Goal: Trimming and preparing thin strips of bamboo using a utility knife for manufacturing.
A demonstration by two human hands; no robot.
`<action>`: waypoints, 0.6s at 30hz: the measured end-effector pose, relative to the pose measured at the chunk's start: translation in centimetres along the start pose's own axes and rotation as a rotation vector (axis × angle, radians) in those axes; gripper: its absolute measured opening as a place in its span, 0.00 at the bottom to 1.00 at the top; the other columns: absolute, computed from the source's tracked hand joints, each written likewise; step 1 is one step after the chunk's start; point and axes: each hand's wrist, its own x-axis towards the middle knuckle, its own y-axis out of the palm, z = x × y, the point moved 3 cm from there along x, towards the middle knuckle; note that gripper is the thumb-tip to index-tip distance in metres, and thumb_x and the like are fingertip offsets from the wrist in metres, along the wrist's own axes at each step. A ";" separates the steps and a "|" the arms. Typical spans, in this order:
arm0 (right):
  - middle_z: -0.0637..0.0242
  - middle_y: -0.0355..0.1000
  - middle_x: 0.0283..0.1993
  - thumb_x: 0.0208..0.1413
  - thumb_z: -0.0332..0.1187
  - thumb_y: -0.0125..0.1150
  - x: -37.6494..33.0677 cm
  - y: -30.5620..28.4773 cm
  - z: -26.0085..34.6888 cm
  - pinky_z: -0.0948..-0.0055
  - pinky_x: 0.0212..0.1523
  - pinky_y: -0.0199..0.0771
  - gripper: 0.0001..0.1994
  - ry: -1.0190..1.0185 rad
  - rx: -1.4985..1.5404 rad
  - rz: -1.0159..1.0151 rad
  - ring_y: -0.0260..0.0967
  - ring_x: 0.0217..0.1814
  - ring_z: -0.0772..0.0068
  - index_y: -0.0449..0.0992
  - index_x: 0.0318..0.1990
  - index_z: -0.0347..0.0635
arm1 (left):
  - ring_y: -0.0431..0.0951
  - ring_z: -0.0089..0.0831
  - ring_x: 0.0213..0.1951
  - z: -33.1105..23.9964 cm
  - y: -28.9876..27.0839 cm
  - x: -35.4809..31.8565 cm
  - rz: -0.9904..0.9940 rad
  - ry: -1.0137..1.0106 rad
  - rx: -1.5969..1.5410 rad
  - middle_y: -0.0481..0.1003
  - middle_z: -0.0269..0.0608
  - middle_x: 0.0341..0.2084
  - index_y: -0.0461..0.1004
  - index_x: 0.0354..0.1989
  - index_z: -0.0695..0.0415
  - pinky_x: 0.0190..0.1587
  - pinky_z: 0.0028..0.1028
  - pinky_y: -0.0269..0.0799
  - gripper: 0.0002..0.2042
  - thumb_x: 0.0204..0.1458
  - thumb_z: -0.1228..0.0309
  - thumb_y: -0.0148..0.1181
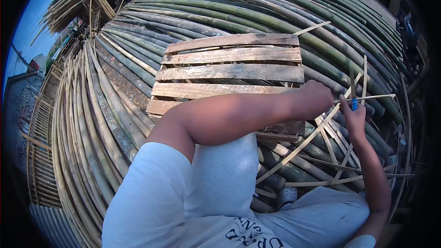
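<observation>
My left hand [317, 95] is closed in a fist at the right edge of the slatted wooden pallet. From it a thin bamboo strip [379, 97] runs to the right, passing my right hand. Fingers wrapped, my right hand [355, 117] grips a knife [353, 85] whose narrow blade points up and away; a bit of blue shows at its handle. Blade and strip cross right at that hand. Exactly how the left fingers hold the strip is hidden by the back of the hand.
The wooden pallet [239, 72] lies over long green bamboo poles [229, 11]. Paler poles [92, 124] are stacked at the left. Several split bamboo strips [294, 153] lie criss-crossed near my right forearm. My shoe [287, 196] shows beside my folded legs.
</observation>
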 end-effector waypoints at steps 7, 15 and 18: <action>0.75 0.63 0.15 0.55 0.41 0.68 -0.6 -0.3 -3.7 0.72 0.20 0.54 0.21 0.225 0.192 -0.001 0.54 0.18 0.84 0.68 0.16 0.43 | 0.79 0.48 0.38 -0.2 4.2 1.6 0.170 0.029 -0.100 0.76 0.54 0.31 0.75 0.35 0.62 0.39 0.42 0.76 0.06 0.53 0.74 0.56; 0.59 0.65 0.16 0.65 0.55 0.47 -0.9 -4.2 -5.0 0.58 0.26 0.63 0.31 0.093 -0.101 0.096 0.58 0.18 0.64 0.70 0.22 0.32 | 0.76 0.53 0.29 -1.0 7.9 3.9 0.032 -0.138 -0.650 0.74 0.57 0.23 0.72 0.37 0.66 0.35 0.44 0.68 0.13 0.64 0.67 0.46; 0.44 0.71 0.22 0.67 0.48 0.44 -2.7 -4.1 -3.6 0.47 0.33 0.69 0.27 -0.085 -0.457 0.131 0.71 0.27 0.39 0.74 0.25 0.31 | 0.75 0.52 0.28 -1.0 8.1 4.1 0.142 -0.266 -0.661 0.74 0.58 0.23 0.73 0.33 0.67 0.34 0.43 0.68 0.18 0.65 0.63 0.46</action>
